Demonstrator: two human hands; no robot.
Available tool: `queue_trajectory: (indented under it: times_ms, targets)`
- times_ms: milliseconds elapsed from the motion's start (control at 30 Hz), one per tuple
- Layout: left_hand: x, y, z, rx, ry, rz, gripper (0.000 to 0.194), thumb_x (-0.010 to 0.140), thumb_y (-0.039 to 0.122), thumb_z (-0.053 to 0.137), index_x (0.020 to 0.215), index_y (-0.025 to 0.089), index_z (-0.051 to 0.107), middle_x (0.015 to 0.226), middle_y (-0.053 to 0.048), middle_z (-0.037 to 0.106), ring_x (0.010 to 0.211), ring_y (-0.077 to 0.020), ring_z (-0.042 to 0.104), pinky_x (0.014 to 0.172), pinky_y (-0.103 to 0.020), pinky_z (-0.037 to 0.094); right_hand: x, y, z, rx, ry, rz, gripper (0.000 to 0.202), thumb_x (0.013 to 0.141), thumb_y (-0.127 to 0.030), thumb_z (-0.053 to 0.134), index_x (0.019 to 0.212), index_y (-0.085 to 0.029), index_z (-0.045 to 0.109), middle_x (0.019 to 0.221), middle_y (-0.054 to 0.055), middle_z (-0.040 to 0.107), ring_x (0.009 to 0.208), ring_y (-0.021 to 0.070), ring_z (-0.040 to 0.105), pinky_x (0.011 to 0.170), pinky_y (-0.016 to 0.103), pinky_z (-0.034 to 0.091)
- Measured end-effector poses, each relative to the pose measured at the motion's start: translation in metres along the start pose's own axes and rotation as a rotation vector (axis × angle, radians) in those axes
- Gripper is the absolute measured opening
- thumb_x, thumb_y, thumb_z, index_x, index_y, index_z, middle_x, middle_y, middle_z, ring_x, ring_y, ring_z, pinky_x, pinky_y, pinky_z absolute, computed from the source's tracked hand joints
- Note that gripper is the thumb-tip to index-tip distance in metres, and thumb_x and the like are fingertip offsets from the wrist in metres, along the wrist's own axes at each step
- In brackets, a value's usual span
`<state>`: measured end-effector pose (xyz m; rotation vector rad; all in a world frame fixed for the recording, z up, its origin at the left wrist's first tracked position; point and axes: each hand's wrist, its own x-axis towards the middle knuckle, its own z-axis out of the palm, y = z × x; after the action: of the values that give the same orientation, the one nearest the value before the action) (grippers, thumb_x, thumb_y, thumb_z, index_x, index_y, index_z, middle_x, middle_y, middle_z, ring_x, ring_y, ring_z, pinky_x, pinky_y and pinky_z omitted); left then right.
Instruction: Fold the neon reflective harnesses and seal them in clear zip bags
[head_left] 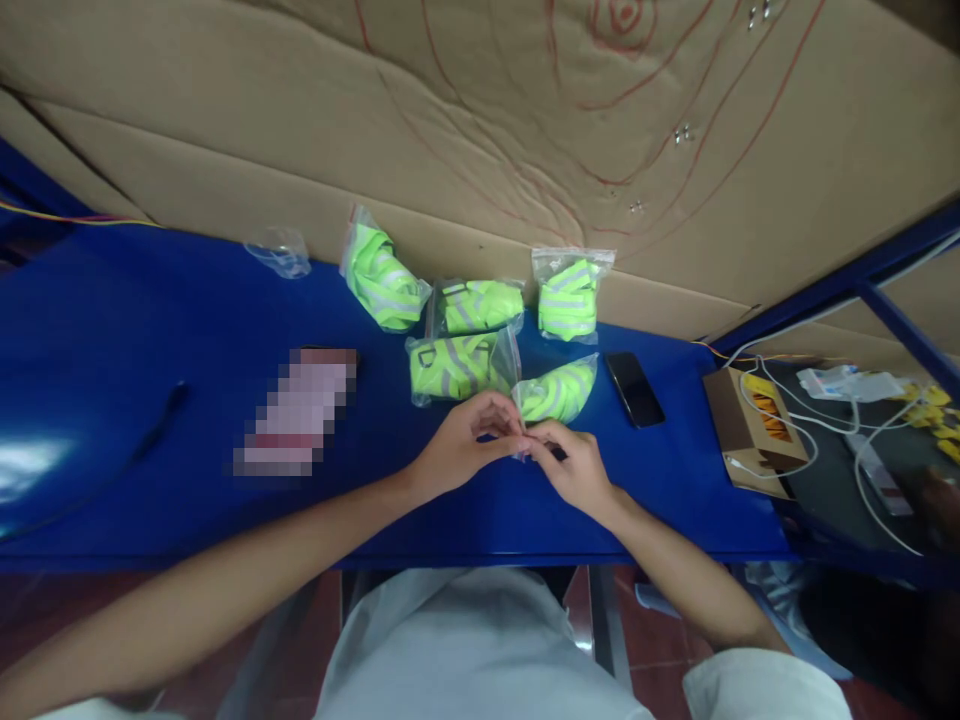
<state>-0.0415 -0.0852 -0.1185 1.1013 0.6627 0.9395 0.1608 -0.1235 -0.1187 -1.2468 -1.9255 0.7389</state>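
Observation:
My left hand (480, 440) and my right hand (570, 462) meet over the front of the table, fingertips pinched together. Between them they grip the edge of a clear zip bag (559, 390) holding neon-yellow reflective straps. The bag's body lies tilted just beyond my fingers, and the pinched edge is mostly hidden by them. Close behind my left hand sits another zip bag of the same straps (454, 368). Further back are a middle bag (480, 306), an upright bag at right (568, 302) and a leaning bag at left (384, 280).
A black phone (634, 390) lies to the right on the blue table (225, 520). Beyond it are a cardboard box (750, 430) and white cables. To the left are a blurred-out flat item (300, 415), a dark cable (161, 420) and crumpled clear plastic (281, 252). Cardboard walls the back.

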Motion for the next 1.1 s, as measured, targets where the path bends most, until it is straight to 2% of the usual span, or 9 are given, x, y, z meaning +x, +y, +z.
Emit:
queue_trajectory:
  times_ms: [133, 267, 400, 533, 667, 800, 933, 1100]
  targets:
    - [-0.002, -0.004, 0.001, 0.278, 0.029, 0.077, 0.023, 0.09, 0.039, 0.076, 0.091, 0.018, 0.067, 0.085, -0.002, 0.071, 0.082, -0.0153, 0.071, 0.08, -0.027, 0.055, 0.002, 0.0, -0.004, 0.028, -0.013, 0.02, 0.017, 0.103, -0.035, 0.06, 0.093, -0.025, 0.07, 0.081, -0.001, 0.077, 0.071, 0.0155, 0.075, 0.069, 0.026, 0.057]
    - [-0.004, -0.004, 0.002, 0.381, 0.057, 0.085, 0.025, 0.09, 0.042, 0.076, 0.092, 0.018, 0.069, 0.089, -0.003, 0.073, 0.085, -0.0171, 0.072, 0.082, -0.028, 0.057, 0.001, -0.004, -0.006, -0.006, -0.031, 0.011, 0.018, 0.104, -0.034, 0.057, 0.095, -0.025, 0.069, 0.085, 0.0, 0.078, 0.075, 0.0158, 0.075, 0.073, 0.027, 0.057]
    - [-0.005, -0.002, 0.002, 0.371, 0.031, 0.088, 0.025, 0.088, 0.043, 0.079, 0.092, 0.019, 0.072, 0.088, -0.002, 0.075, 0.085, -0.018, 0.072, 0.084, -0.028, 0.058, -0.001, -0.007, -0.007, -0.087, -0.035, -0.025, 0.014, 0.104, -0.035, 0.058, 0.099, -0.026, 0.069, 0.088, 0.0, 0.078, 0.078, 0.0162, 0.076, 0.074, 0.028, 0.058]
    - [-0.005, 0.002, 0.0, 0.245, 0.0, 0.036, 0.025, 0.087, 0.041, 0.079, 0.096, 0.018, 0.076, 0.095, -0.003, 0.078, 0.09, -0.0189, 0.074, 0.086, -0.028, 0.058, -0.003, -0.01, -0.007, -0.065, 0.062, -0.009, 0.011, 0.099, -0.037, 0.066, 0.1, -0.026, 0.066, 0.087, 0.0, 0.077, 0.074, 0.015, 0.074, 0.072, 0.027, 0.061]
    - [-0.004, 0.006, -0.002, 0.227, 0.029, 0.003, 0.021, 0.088, 0.038, 0.076, 0.096, 0.018, 0.077, 0.092, -0.003, 0.078, 0.085, -0.0169, 0.073, 0.081, -0.025, 0.056, -0.005, -0.014, -0.004, -0.066, 0.047, 0.014, 0.019, 0.094, -0.037, 0.074, 0.107, -0.026, 0.064, 0.09, 0.0, 0.076, 0.076, 0.0146, 0.074, 0.07, 0.027, 0.062]
    - [-0.003, 0.004, -0.004, 0.246, 0.024, 0.0, 0.02, 0.087, 0.037, 0.076, 0.09, 0.017, 0.075, 0.082, -0.002, 0.075, 0.076, -0.0153, 0.07, 0.075, -0.025, 0.055, -0.007, -0.016, -0.001, -0.069, 0.022, 0.038, 0.009, 0.099, -0.032, 0.064, 0.106, -0.027, 0.063, 0.095, 0.001, 0.076, 0.081, 0.0154, 0.074, 0.072, 0.028, 0.062]
    - [-0.002, -0.004, -0.003, 0.278, 0.038, 0.004, 0.02, 0.085, 0.035, 0.076, 0.088, 0.015, 0.071, 0.085, -0.004, 0.074, 0.079, -0.0159, 0.069, 0.076, -0.026, 0.054, -0.009, -0.014, 0.001, -0.11, 0.012, 0.024, 0.009, 0.1, -0.028, 0.06, 0.108, -0.026, 0.063, 0.093, 0.001, 0.075, 0.08, 0.0145, 0.073, 0.074, 0.027, 0.06]
    - [0.001, -0.015, -0.003, 0.458, 0.066, 0.01, 0.017, 0.085, 0.03, 0.067, 0.092, 0.015, 0.069, 0.083, -0.003, 0.072, 0.075, -0.0155, 0.067, 0.068, -0.025, 0.051, -0.01, -0.009, 0.003, -0.207, -0.004, -0.021, 0.007, 0.1, -0.025, 0.057, 0.1, -0.025, 0.064, 0.085, 0.0, 0.073, 0.074, 0.0142, 0.07, 0.072, 0.027, 0.055]
